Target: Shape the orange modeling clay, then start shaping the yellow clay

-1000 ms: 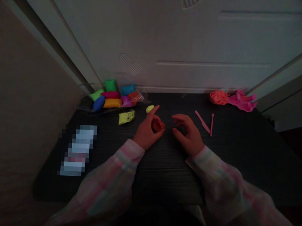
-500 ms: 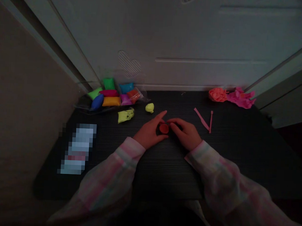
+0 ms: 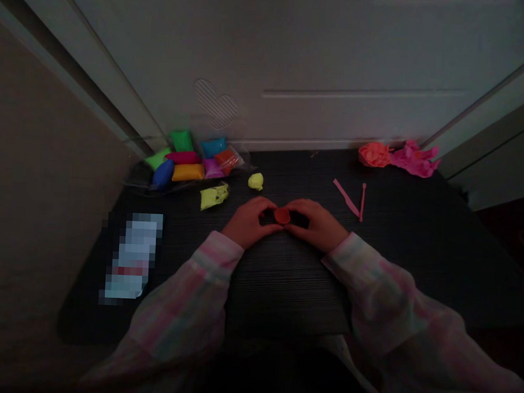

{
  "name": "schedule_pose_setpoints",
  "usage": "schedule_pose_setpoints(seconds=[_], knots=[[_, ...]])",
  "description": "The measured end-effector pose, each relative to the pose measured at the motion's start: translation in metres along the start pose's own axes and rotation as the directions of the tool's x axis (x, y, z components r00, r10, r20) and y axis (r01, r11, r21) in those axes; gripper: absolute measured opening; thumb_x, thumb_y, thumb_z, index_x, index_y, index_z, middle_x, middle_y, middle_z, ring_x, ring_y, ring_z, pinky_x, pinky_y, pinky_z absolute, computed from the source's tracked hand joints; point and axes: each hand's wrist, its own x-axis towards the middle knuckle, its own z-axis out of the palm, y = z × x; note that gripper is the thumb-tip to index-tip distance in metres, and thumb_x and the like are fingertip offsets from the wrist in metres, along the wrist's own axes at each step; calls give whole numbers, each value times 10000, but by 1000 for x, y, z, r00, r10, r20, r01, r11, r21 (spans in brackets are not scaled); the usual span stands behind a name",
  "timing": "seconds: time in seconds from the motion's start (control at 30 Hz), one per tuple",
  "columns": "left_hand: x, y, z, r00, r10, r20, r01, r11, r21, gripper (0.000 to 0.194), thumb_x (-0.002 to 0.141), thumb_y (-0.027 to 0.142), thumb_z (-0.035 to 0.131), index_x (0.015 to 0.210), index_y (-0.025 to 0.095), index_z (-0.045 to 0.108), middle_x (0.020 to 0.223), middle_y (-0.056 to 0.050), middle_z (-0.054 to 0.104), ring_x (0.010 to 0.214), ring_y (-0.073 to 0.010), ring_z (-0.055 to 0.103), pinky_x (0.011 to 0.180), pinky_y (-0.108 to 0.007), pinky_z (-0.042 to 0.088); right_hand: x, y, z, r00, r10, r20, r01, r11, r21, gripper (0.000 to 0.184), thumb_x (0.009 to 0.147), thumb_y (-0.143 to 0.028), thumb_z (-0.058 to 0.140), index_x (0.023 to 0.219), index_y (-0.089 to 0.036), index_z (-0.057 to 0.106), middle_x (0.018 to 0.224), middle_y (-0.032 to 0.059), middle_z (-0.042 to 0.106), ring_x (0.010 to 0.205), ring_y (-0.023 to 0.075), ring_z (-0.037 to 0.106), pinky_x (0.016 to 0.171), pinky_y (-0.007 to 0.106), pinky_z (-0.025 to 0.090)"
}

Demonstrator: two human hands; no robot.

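Observation:
A small round piece of red modelling clay [image 3: 282, 215] is held over the middle of the dark table. My left hand [image 3: 250, 224] grips its left side, thumb in front and fingers behind. From the other side my right hand [image 3: 316, 223] pinches the same piece, so the fingertips of both hands nearly meet around it. The clay's top looks flat or slightly hollow; its underside is hidden. Beyond my left hand lie a lump of yellow clay [image 3: 255, 181] and a crumpled yellow packet [image 3: 214, 197]. Two pink modelling tools [image 3: 347, 198] rest to the right of my right hand.
A clear bag of colourful clay packets [image 3: 188, 172] lies at the back left. Nearer on the left is a phone [image 3: 133, 257] with a blurred screen. Orange crumpled clay [image 3: 375, 154] and a pink crumpled piece [image 3: 415, 159] sit at the back right, before a white panel [image 3: 303, 53].
Both my hands now close on the red clay from either side. My left fingers have curled in, and my right fingers have come against its right edge. The view has shifted slightly.

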Motion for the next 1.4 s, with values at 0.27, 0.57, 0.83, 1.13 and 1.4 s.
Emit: schedule_pose_setpoints(seconds=[0.27,0.57,0.83,1.13,1.4], knots=[[2,1,-3,984,-172,40,176,945,-276,317,663,337,582,922,156,599,865,-45,626,722,-134,537,674,-283,413,0,-2,-4,993,116,8,-115,968,221,249,718,-314,553,929,-187,593,901,43,637,836,166,576,768,339,432],[4,7,6,907,-387,169,331,404,-853,233,630,290,615,814,147,600,741,-20,625,660,-107,564,574,-235,418,3,-8,-6,952,300,59,-256,678,689,259,704,-306,567,930,-187,606,918,16,651,858,135,579,844,333,404],[2,15,7,886,-413,209,337,268,-902,193,611,307,633,685,142,564,670,-2,586,615,-90,541,527,-216,402,3,-12,2,917,368,152,-273,303,913,241,627,-279,643,848,-188,609,774,-14,653,693,92,586,764,297,444],[1,8,5,939,-314,-140,109,658,-745,357,631,265,626,979,229,556,943,-23,559,787,-106,537,645,-232,437,3,-15,0,870,447,208,-303,153,941,227,587,-236,677,789,-188,585,727,-22,638,646,74,596,633,222,466],[-1,7,4,964,-174,-202,59,878,-475,158,600,261,650,732,184,609,917,-41,551,859,-140,524,736,-288,453,5,-17,1,898,417,141,-297,340,892,239,640,-262,631,853,-169,573,751,-13,624,636,69,571,642,245,460]])
